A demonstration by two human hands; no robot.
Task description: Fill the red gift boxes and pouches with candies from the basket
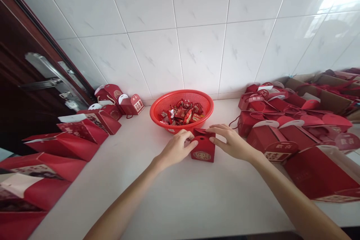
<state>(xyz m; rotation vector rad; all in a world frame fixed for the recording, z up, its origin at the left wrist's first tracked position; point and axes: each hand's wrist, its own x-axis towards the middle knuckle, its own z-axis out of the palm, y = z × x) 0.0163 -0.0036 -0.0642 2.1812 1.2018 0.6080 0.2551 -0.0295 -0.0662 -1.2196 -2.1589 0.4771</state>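
A small red box (pixel 203 150) with a gold round emblem stands upright on the white table, in front of the red basket. My left hand (pixel 177 146) pinches its upper left edge, thumb on the front face near a dark hole. On the other side, my right hand (pixel 229 141) has its thumb at the upper right edge and its fingers over the top flaps. Behind the box, the red perforated basket (pixel 157 109) holds several wrapped candies (pixel 181 113).
Several red boxes (pixel 271 138) crowd the right side, with cardboard cartons (pixel 327 99) behind them. Red bags (pixel 59 163) line the left edge, and small red boxes (pixel 132 105) stand at the back left. A tiled wall (pixel 201 56) rises behind; a dark door (pixel 22 67) is at left.
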